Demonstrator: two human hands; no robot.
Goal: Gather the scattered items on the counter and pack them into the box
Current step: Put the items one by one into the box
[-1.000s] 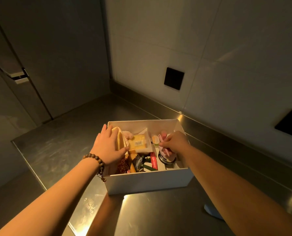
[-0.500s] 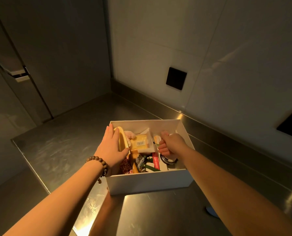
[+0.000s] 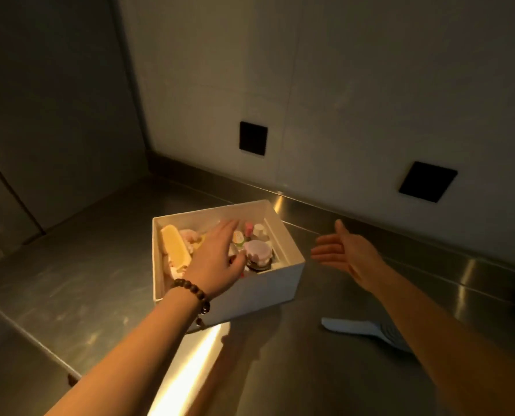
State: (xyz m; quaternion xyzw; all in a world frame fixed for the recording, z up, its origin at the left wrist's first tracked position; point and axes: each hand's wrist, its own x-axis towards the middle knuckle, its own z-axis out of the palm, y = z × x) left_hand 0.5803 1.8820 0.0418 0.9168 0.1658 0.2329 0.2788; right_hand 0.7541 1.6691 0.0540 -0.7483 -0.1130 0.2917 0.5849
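A white open box stands on the steel counter. Inside it I see a yellow oblong item along the left wall, a small jar with a pink lid on the right, and several small packets behind. My left hand, with a bead bracelet on the wrist, lies flat over the middle of the box with fingers stretched out, covering what is under it. My right hand hovers outside the box to its right, palm open, holding nothing.
A flat white object lies on the counter near my right forearm, partly hidden by it. Two black square wall plates sit on the back wall. The counter's front edge runs along the lower left.
My right hand let go of the jar and came out of the box to the right. My left hand left the yellow item and moved flat over the box's middle.
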